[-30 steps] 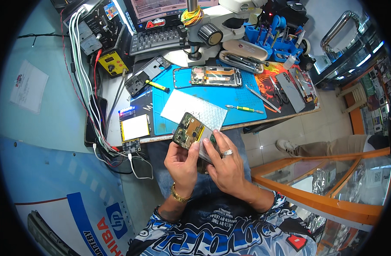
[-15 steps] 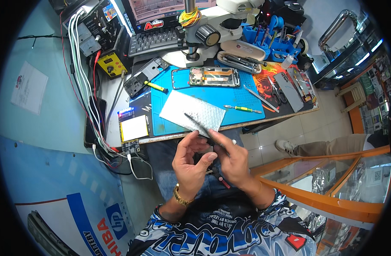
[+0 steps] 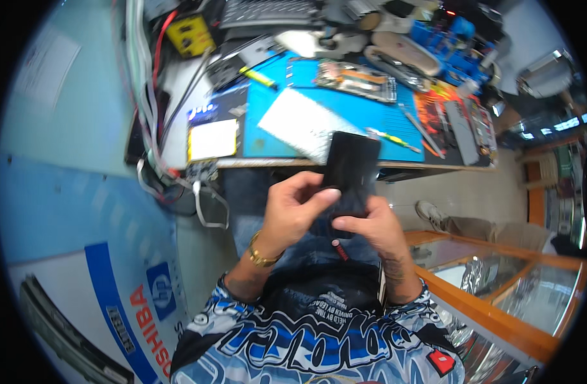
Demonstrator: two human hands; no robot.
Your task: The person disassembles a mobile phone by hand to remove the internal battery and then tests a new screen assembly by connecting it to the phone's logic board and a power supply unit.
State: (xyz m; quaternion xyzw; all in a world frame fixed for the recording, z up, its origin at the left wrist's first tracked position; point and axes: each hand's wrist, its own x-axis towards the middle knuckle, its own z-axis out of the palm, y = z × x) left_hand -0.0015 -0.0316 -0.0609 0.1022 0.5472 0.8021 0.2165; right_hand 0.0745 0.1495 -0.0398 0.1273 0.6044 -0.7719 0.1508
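Nearest you, your patterned blue, black and white shirt (image 3: 319, 339) fills the lower view, with both forearms rising from it. Your left hand (image 3: 292, 214), with a gold bracelet (image 3: 260, 256) at the wrist, has its grip clamped on the left edge of a black smartphone (image 3: 350, 169), the thumb pressed on the dark face. Your right hand (image 3: 370, 227) has its grip closed around the phone's lower end from below. The phone stands roughly upright, above your lap and just in front of the tabletop edge, overlapping it in the picture. A small red-tipped tool (image 3: 339, 249) shows just beneath your right hand; whether the hand holds it cannot be told.

Beyond the phone, the tabletop (image 3: 178, 121) carries a blue work mat (image 3: 370, 118). On the mat lie a white textured sheet (image 3: 293, 121), a screwdriver with a yellow-green handle (image 3: 389, 136) and, further back, an opened phone frame (image 3: 356, 80). Left of the mat sits a small yellowish panel (image 3: 212, 139), with a bundle of cables (image 3: 146, 83) running along that side. At the far edge stand a yellow box-shaped meter (image 3: 189, 35) and a keyboard (image 3: 268, 11).
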